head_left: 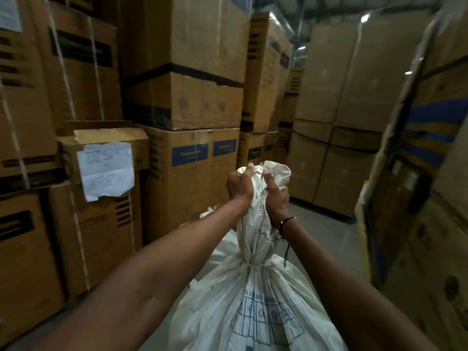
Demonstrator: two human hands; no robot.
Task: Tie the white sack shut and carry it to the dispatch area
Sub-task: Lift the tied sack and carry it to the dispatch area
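One white sack (255, 307) hangs low in the middle of the view, between two outstretched forearms. Its neck is cinched into a tight twist at roughly mid-length, which suggests the tying step is complete. Above the twist the loose mouth fabric is bunched upward.

Both hands hold that bunched fabric. The left hand (240, 184) has its fingers curled tightly round the left side of the gathered top. The right hand (275, 196) grips the right side in the same way, just beside the left, with the fabric between them. Gripping above the cinch probably lets the twist carry the load and keeps the mouth closed while the sack is carried. Whether the sack's base rests on the floor (326, 231) cannot be determined.

One handwritten paper sign (105, 170) is taped to a cardboard box (111, 148) at left; its blurred text appears to read "dispatch area". Judged from this, the carry is near its destination. Stacked cartons (182, 97) surround the aisle; their number cannot be counted reliably.
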